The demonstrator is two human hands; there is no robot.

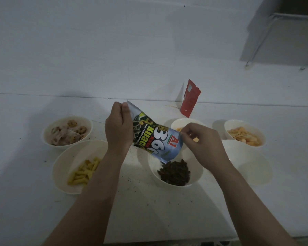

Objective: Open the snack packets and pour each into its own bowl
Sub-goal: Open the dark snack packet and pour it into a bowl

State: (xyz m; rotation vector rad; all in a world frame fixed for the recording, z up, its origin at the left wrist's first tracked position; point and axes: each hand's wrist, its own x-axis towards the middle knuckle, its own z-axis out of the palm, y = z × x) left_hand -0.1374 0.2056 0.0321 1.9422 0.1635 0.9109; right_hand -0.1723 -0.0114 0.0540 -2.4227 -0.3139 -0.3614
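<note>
A blue sunflower-seed packet point(156, 139) hangs tilted, mouth down, over a white bowl point(197, 173) that holds dark seeds point(175, 172). My left hand point(118, 126) grips the packet's raised bottom end. My right hand point(201, 141) pinches the packet's edge near its open mouth. Around it stand white bowls: one with yellow sticks point(66, 167), one with wrapped cookies point(68, 133), one with orange chips point(244, 133), one partly hidden behind my right hand point(180, 124), and one at the right point(249, 162) whose inside looks bare.
A red snack packet point(189, 97) stands upright at the back of the white table point(158, 210), against the wall. Dark crumbs lie scattered on the table around the middle bowls. A metal-legged piece of furniture point(274, 32) sits at the top right.
</note>
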